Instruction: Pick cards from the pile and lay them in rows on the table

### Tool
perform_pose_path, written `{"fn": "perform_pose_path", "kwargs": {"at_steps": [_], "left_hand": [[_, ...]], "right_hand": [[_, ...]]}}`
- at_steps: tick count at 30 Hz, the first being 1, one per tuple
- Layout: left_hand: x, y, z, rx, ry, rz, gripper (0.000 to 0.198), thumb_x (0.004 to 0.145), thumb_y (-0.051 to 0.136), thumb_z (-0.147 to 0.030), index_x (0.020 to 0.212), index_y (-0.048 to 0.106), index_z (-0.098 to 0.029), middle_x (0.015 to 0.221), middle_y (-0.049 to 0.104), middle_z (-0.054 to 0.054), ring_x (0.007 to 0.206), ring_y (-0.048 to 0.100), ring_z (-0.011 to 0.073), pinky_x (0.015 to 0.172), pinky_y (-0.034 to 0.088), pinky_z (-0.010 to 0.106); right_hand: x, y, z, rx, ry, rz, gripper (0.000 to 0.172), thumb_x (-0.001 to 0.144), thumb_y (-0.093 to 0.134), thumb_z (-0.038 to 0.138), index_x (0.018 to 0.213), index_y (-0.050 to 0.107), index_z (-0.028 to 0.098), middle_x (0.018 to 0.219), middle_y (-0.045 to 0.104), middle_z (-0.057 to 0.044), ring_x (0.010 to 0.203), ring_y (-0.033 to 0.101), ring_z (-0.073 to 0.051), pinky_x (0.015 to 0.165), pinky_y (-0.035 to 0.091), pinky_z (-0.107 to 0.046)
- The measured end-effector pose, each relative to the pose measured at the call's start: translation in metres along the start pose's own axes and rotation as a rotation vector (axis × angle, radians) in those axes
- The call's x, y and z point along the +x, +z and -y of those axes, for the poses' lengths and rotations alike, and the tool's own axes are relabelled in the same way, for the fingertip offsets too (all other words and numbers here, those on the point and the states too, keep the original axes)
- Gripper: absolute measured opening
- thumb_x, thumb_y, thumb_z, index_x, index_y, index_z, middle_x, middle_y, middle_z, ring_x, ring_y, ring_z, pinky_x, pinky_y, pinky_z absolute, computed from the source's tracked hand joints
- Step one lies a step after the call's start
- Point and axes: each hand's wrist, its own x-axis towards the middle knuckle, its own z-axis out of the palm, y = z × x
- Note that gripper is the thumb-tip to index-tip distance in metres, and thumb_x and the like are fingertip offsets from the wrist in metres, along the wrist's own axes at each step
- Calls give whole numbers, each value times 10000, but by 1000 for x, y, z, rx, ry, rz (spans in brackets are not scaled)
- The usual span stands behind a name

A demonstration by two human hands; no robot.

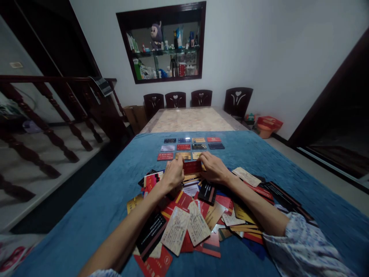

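Note:
A dark red card (192, 167) is held by its two ends between my hands, tilted up above the pile. My left hand (173, 172) pinches its left end, and my right hand (213, 167) has its fingers closed at the right end. Just beyond them, cards lie in neat rows, among them a red card (183, 147), a dark blue card (216, 146) and a gold card (183, 156). Beneath my hands and forearms spreads a loose heap of cards, with a black card (207, 192) and a cream card with printed text (175, 230) on top.
A blue cloth (115, 192) covers the near part of the long table, whose marble-like top (190, 120) shows farther off. Dark chairs (201, 98) stand at the far end. A wooden railing (52, 107) runs at left; a red bag (269, 122) sits on the floor at right.

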Motion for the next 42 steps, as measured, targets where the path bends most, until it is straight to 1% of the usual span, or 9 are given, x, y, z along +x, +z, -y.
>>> {"fn": "perform_pose_path", "kwargs": {"at_steps": [7,10,14,17,20,25,31,35,42], "left_hand": [[-4,5,-5,65,69,-51,357,815,504,-76,1162,456,-143,1182,613,166,1165,557,288,923,415,390],[-5,7,-5,121,107,-94,391,811,497,-67,1193,457,-140,1240,586,167,1173,527,289,932,411,404],[-4,13,-2,216,148,-173,417,813,507,-60,1223,466,-127,1235,584,168,1158,518,292,945,410,416],[-2,17,2,254,179,-224,382,832,493,-61,1210,486,-123,1227,587,163,1143,522,293,929,419,412],[1,18,5,256,210,-256,360,833,502,-67,1188,500,-127,1266,570,169,1166,511,294,928,420,406],[1,13,7,219,234,-230,374,829,525,-76,1195,505,-151,1307,555,165,1198,501,284,938,414,398],[6,5,8,247,224,-184,329,874,527,-137,1203,516,-147,1280,580,167,1186,505,293,942,407,406],[13,-6,12,295,231,-158,308,895,542,-199,1198,521,-147,1261,593,164,1181,499,307,938,405,430],[29,-27,23,333,217,-108,340,872,572,-220,1207,529,-177,1321,573,144,1240,453,309,957,406,456]], "right_hand": [[-2,-3,-4,4,-6,-47,266,733,638,166,982,545,168,1045,587,-148,991,505,-288,822,479,-383],[-3,-3,-8,5,-10,-77,273,728,649,164,974,532,180,1033,588,-138,984,511,-288,814,486,-392],[-3,-3,-9,21,-41,-124,276,737,658,177,978,523,190,1024,591,-128,972,521,-286,801,498,-399],[-3,-5,-8,22,-57,-136,286,733,676,190,977,527,188,1011,594,-129,960,526,-288,798,506,-403],[-2,-8,-7,21,-53,-128,302,729,685,191,990,533,184,1020,596,-131,965,526,-288,794,511,-401],[1,-12,-7,8,-44,-88,307,740,695,201,1014,559,178,1062,599,-132,990,514,-280,822,501,-395],[11,-21,-10,-34,-37,12,341,770,691,207,1091,600,138,1085,597,-141,986,508,-268,827,483,-383],[24,-22,-16,-43,-48,43,357,780,704,251,1108,614,142,1105,592,-146,1003,505,-272,852,465,-399],[50,-17,-28,-53,-105,59,352,799,701,275,1118,635,144,1120,597,-150,1056,497,-289,886,447,-417]]}}
